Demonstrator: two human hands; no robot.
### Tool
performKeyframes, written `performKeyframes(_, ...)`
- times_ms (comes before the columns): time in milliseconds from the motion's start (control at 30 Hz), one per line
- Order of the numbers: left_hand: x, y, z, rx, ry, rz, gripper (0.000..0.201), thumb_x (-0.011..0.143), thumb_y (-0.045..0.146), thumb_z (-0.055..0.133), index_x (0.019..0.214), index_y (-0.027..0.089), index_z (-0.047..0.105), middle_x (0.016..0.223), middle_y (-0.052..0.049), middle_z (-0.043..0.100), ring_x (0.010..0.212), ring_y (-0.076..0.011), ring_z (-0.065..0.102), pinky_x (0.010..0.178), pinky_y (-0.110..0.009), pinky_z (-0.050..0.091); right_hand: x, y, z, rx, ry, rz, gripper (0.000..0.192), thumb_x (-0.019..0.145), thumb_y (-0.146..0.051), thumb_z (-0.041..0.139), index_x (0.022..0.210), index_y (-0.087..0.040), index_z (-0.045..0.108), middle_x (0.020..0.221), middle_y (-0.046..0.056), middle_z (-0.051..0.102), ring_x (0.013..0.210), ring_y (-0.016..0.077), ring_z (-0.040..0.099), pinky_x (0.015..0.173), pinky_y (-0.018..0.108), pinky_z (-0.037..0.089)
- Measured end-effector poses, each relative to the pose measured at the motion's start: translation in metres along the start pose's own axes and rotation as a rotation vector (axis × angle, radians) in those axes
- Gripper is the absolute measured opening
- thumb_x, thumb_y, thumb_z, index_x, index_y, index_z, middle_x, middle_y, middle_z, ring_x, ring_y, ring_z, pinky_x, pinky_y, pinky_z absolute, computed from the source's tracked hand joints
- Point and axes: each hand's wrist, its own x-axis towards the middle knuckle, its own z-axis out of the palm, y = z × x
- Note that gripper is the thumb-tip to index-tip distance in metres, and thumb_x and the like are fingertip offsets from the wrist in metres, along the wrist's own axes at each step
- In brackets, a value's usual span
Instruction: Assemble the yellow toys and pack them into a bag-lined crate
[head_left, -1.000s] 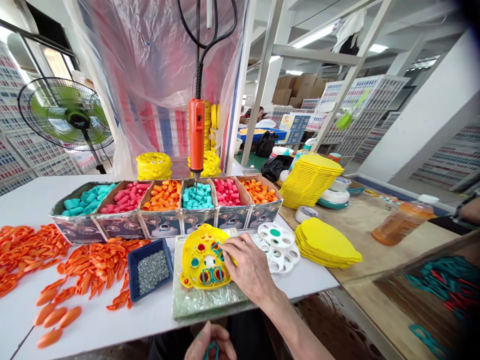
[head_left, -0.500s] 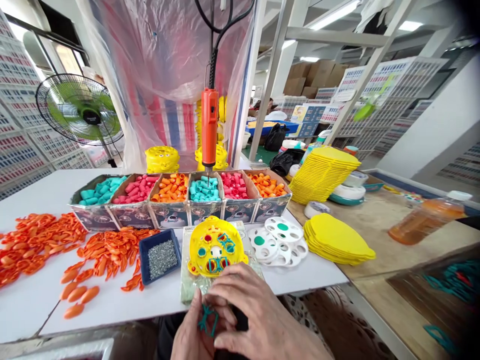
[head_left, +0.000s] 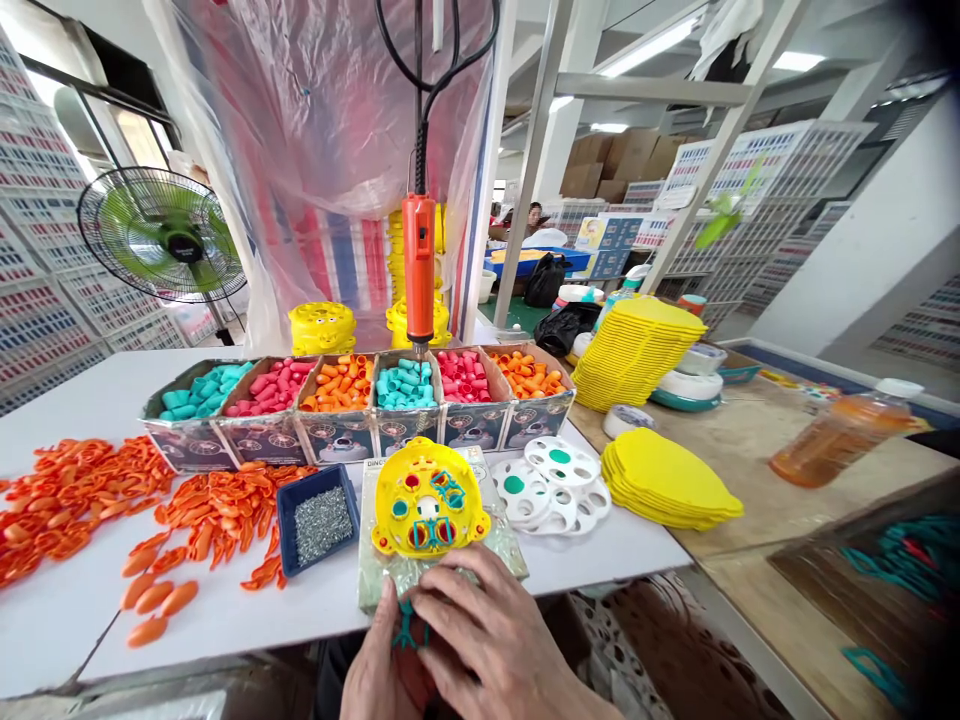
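Note:
At the table's near edge my left hand [head_left: 376, 660] is closed around a small teal plastic frame piece [head_left: 407, 630] with thin bars. My right hand [head_left: 491, 640] covers it from the other side, its fingers bent over the piece, and hides part of it. Just beyond my fingertips lies a yellow round plastic shell [head_left: 466, 510] with its hollow side up. Inside the shell sit teal frame pieces [head_left: 435, 534] like the one in my hands, along with red and teal round parts. A flat printed box [head_left: 371, 580] lies under the shell.
An orange electric screwdriver [head_left: 418, 265] hangs above bins [head_left: 409, 425] of teal, pink and orange caps. Left are a blue screw tray [head_left: 287, 545] and orange parts [head_left: 217, 510]. Right are white perforated discs [head_left: 559, 490], yellow plates [head_left: 667, 480] and a bottle [head_left: 844, 435].
My right hand has drawn in closer to my left, covering more of the teal piece. The view has shifted slightly; the yellow shell stays in place.

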Motion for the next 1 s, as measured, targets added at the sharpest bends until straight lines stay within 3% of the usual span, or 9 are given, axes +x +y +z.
performKeyframes(200,-0.006,0.004,0.011,-0.028,-0.137,-0.041,0.028,0.085,0.033,0.078,0.105,0.014,0.079,0.101,-0.013,0.08,0.093,-0.0251,0.074,0.078,-0.03,0.061,-0.004,0.003,0.002,-0.027,0.029,-0.041,0.014,0.096,-0.017,0.059,0.106,-0.017,0.069,0.1,0.005,0.075,0.092,0.0214,0.065,0.083,0.034,0.06)
performKeyframes(367,-0.008,0.003,0.009,-0.044,-0.116,-0.001,0.031,0.088,0.033,0.074,0.118,0.022,0.076,0.102,-0.008,0.08,0.089,-0.022,0.074,0.08,-0.028,0.059,0.0,0.004,0.002,-0.007,0.048,-0.025,0.012,0.096,-0.017,0.06,0.104,-0.017,0.069,0.1,0.005,0.075,0.091,0.0205,0.066,0.082,0.033,0.061)
performKeyframes(500,-0.008,0.003,0.008,-0.018,-0.129,-0.003,0.032,0.086,0.032,0.077,0.115,0.018,0.077,0.097,-0.01,0.08,0.085,-0.0221,0.075,0.085,-0.033,0.058,0.002,0.005,0.002,0.017,0.066,-0.024,0.013,0.095,-0.013,0.058,0.097,-0.018,0.069,0.102,0.006,0.075,0.089,0.0196,0.068,0.082,0.033,0.062)
performKeyframes(633,-0.009,0.001,0.011,0.075,-0.141,-0.003,0.027,0.083,0.037,0.082,0.101,0.017,0.08,0.083,-0.008,0.079,0.077,-0.0207,0.074,0.078,-0.032,0.058,0.002,0.009,0.002,0.082,0.053,0.006,0.017,0.094,-0.008,0.055,0.095,-0.019,0.069,0.1,0.007,0.075,0.089,0.0174,0.072,0.085,0.03,0.063)
performKeyframes(833,-0.011,0.001,0.02,0.219,-0.355,-0.051,0.056,0.078,0.064,0.076,0.11,0.018,0.078,0.088,-0.013,0.079,0.073,-0.024,0.073,0.061,-0.031,0.055,0.01,0.028,-0.007,0.092,0.064,0.034,0.017,0.097,-0.011,0.055,0.103,-0.019,0.068,0.111,0.008,0.076,0.101,0.0184,0.074,0.092,0.031,0.063)
performKeyframes(933,-0.017,0.004,0.023,0.256,-0.379,-0.065,0.06,0.08,0.064,0.073,0.12,0.019,0.075,0.094,-0.014,0.08,0.075,-0.0234,0.073,0.064,-0.031,0.055,0.018,0.043,-0.014,0.049,0.095,0.051,0.015,0.097,-0.011,0.057,0.101,-0.019,0.069,0.111,0.009,0.076,0.103,0.0197,0.074,0.092,0.033,0.063)
performKeyframes(1000,-0.021,0.004,0.024,0.284,-0.365,-0.076,0.056,0.083,0.062,0.072,0.116,0.016,0.077,0.093,-0.014,0.08,0.075,-0.0226,0.073,0.065,-0.029,0.053,0.024,0.053,-0.017,0.033,0.104,0.076,0.015,0.096,-0.012,0.058,0.101,-0.019,0.07,0.111,0.009,0.076,0.104,0.0206,0.074,0.092,0.035,0.063)
